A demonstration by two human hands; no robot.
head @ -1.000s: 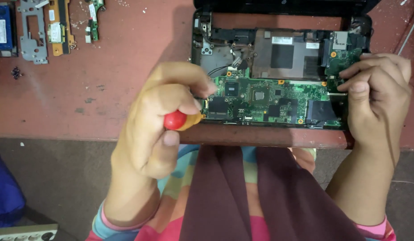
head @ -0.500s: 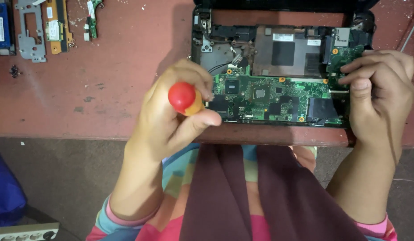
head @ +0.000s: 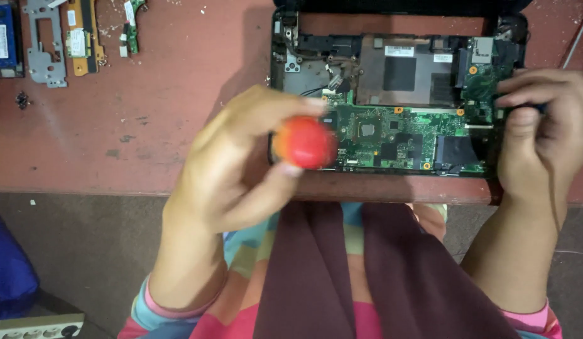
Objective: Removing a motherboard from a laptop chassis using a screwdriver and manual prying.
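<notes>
Since half a second ago the left hand [head: 241, 163] has come up toward the camera, so the screwdriver's red, rounded handle [head: 303, 142] now looms large and blurred over the left end of the green circuit board [head: 398, 135]. I see the fingers of that hand wrapped round the handle, thumb below, pinching it; the shaft and tip are hidden behind the handle, so I cannot tell which screw it sits on, if any. The right hand [head: 543, 141] has stayed at the right edge of the opened laptop base [head: 392, 100], its fingers curled and pressed against the casing there, apparently gripping something dark that I cannot make out.

As I judge it, doing this well means keeping the driver upright over the screw, pressing straight down while turning, and holding the base steady with the right hand so it does not skid on the red surface [head: 178, 94]. The board lies inside the base, near the front edge of the surface, just above my lap.

Off to the far left lie removed parts: a grey metal bracket [head: 45, 44], an orange-and-brown strip part [head: 83, 37], a small green card [head: 132, 22] and a clump of dark loose screws [head: 21, 99], well apart from the work. Loose wires near the heat-sink plate [head: 398, 75] could snag the tip.
</notes>
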